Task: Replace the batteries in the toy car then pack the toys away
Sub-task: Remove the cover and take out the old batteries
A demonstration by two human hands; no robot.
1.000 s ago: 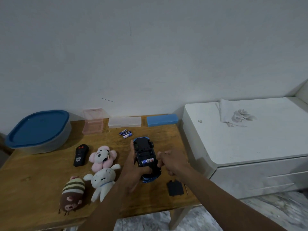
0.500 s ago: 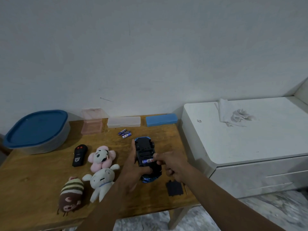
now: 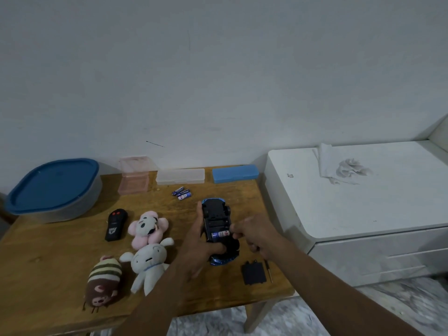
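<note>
pinching battery (image 3: 220, 234) now, right hand (image 3: 252, 231) closer in.

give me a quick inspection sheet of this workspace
surface: wooden table, worn.
job's things: toy car upside down, compartment open, one battery inside; loose batteries; black cover; screwdriver; remote; three plush toys; lidded tub.
clutter: three small cases.
grippers: left hand holds car; right hand fingers at battery.
cables: nothing seen.
surroundings: white cabinet, crumpled tissue.

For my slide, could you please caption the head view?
Left hand steadies upturned toy car; right hand at its battery.
</note>
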